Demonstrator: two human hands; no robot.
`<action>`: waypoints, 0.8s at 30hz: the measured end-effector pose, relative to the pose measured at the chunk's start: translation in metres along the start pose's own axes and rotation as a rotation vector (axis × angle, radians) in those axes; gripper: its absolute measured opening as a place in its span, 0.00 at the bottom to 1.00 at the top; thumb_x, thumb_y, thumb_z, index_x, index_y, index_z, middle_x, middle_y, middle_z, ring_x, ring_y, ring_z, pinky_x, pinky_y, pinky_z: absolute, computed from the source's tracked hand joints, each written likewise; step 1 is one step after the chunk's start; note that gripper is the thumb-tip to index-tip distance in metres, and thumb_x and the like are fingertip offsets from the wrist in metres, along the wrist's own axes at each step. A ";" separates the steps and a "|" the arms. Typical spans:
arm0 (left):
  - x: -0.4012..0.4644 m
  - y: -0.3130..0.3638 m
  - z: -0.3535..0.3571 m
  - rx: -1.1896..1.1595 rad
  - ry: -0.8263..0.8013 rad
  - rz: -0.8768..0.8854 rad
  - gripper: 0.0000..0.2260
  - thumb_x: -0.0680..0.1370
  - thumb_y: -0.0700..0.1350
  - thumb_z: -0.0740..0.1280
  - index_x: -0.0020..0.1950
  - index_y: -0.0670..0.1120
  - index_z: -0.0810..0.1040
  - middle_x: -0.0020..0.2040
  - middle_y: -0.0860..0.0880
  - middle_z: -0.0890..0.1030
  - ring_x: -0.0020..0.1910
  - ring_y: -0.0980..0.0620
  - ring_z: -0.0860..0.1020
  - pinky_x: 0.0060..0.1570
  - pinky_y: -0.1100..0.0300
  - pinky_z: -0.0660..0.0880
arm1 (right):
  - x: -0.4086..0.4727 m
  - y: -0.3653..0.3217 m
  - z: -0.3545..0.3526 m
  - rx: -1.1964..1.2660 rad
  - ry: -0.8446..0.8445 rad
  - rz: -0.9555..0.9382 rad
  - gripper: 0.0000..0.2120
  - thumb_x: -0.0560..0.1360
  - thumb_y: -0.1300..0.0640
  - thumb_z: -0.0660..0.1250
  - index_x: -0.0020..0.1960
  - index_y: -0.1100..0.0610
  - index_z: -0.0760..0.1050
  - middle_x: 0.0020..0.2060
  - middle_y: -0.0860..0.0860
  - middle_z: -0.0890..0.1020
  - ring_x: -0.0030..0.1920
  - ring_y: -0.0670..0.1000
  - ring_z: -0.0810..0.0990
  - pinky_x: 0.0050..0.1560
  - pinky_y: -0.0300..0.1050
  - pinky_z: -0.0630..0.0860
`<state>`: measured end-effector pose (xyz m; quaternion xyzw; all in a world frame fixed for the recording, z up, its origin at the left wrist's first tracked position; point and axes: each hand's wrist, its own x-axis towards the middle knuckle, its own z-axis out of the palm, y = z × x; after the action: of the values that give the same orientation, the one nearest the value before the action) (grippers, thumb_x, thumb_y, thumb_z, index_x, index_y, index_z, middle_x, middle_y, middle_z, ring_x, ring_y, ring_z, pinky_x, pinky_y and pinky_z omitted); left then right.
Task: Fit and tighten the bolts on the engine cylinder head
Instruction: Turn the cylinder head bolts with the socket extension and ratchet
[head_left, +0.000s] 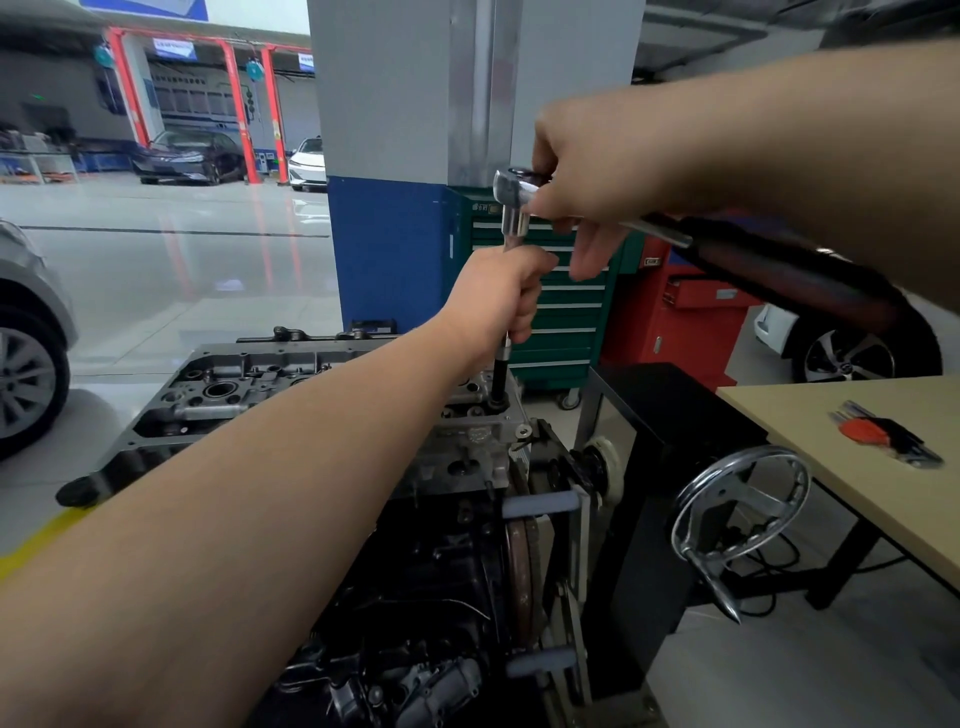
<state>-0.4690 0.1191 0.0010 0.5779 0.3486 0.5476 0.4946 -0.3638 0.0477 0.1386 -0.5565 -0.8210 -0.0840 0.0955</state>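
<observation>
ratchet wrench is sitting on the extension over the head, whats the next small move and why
Probably swing the ratchet wrench handle to turn the bolt. The right hand grips the wrench at its head, the left hand steadies the upright extension, and its lower end already sits in the cylinder head.

My ratchet (514, 195), chrome head with a dark handle, tops an upright extension (501, 358) whose socket end sits in the grey cylinder head (249, 384), probably on a bolt.

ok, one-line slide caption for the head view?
Left hand steadies the extension bar on the cylinder head while the right hand grips the ratchet wrench.
</observation>
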 end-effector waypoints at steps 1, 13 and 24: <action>0.000 -0.001 0.000 -0.003 0.005 0.011 0.18 0.78 0.41 0.63 0.31 0.52 0.60 0.28 0.49 0.59 0.27 0.51 0.55 0.29 0.57 0.56 | -0.001 -0.001 -0.003 0.165 -0.029 0.042 0.07 0.81 0.60 0.70 0.50 0.65 0.77 0.40 0.61 0.83 0.30 0.51 0.85 0.24 0.40 0.79; 0.004 -0.001 -0.001 0.033 0.124 0.001 0.15 0.67 0.46 0.64 0.20 0.52 0.66 0.24 0.53 0.67 0.22 0.54 0.63 0.23 0.65 0.63 | 0.013 0.001 -0.008 0.092 0.022 0.024 0.11 0.81 0.66 0.59 0.54 0.63 0.80 0.32 0.53 0.86 0.31 0.53 0.85 0.24 0.42 0.79; 0.005 -0.002 -0.002 -0.007 0.093 0.004 0.12 0.66 0.47 0.64 0.23 0.53 0.68 0.25 0.51 0.67 0.24 0.52 0.61 0.25 0.62 0.63 | 0.010 0.006 -0.013 -0.178 0.003 -0.296 0.30 0.78 0.61 0.67 0.77 0.44 0.69 0.70 0.46 0.77 0.62 0.47 0.76 0.51 0.36 0.65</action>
<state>-0.4695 0.1246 0.0007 0.5508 0.3681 0.5763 0.4785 -0.3613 0.0552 0.1542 -0.4355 -0.8832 -0.1706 0.0338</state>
